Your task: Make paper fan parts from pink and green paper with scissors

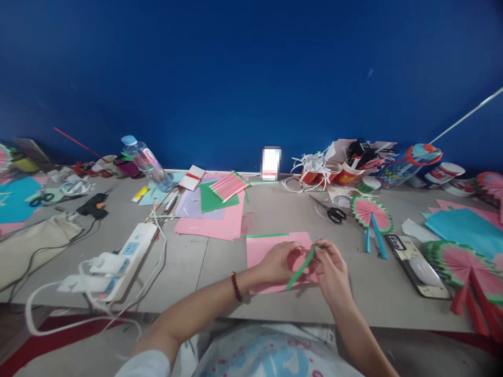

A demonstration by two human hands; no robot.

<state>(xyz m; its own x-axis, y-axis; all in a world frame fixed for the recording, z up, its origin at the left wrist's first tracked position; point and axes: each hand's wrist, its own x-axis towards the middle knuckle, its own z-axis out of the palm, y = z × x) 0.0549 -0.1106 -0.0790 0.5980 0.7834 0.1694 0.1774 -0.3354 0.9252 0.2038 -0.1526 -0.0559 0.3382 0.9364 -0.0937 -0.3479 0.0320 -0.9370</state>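
A narrow green paper strip (301, 273) slants above a pink sheet (261, 250) that lies near the table's front edge. My right hand (332, 267) pinches the strip's upper end between thumb and fingers. On the sheet's middle, my left hand (278, 263) is curved with its thumb and fingers bent toward the strip; whether it grips anything is hidden. Another green strip (271, 235) runs along the sheet's back edge. A red bead bracelet (236, 286) circles my left wrist.
A power strip (131, 256) with white cables lies left. Behind are stacked coloured papers (208, 229) and a bottle (147, 163). Black scissors (336, 213), a watermelon-patterned fan (373, 214), and a phone (418, 267) lie right. Cups (348, 174) stand by the blue wall.
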